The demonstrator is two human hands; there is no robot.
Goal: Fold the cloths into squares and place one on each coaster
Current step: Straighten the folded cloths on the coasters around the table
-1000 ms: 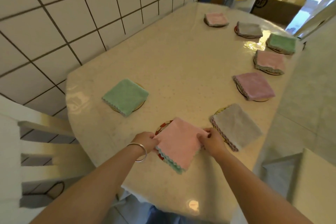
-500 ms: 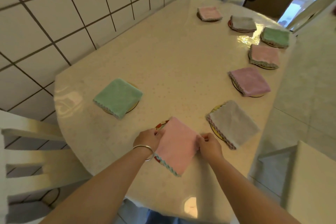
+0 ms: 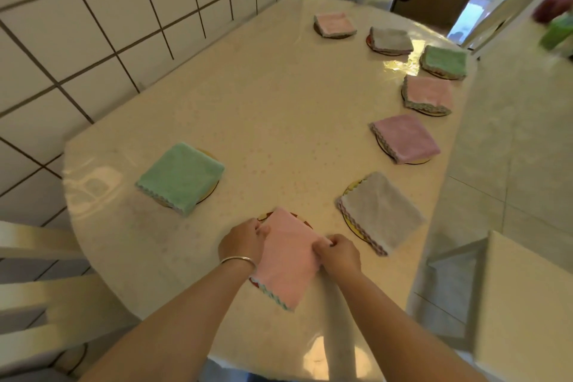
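We pinch the folded pink cloth (image 3: 286, 257) by its two side corners, our left hand (image 3: 242, 242) and right hand (image 3: 339, 254) each clamped on a corner. It lies on a coaster (image 3: 263, 216) near the table's (image 3: 263, 96) near edge, between the green cloth (image 3: 180, 177) and grey cloth (image 3: 381, 215).

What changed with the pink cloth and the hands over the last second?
Little changed. Left hand and right hand still pinch the opposite edges of the pink cloth, which stays lying over its coaster; any shift looks mostly like camera motion. The seven other folded cloths, such as the green cloth, stay on their coasters.
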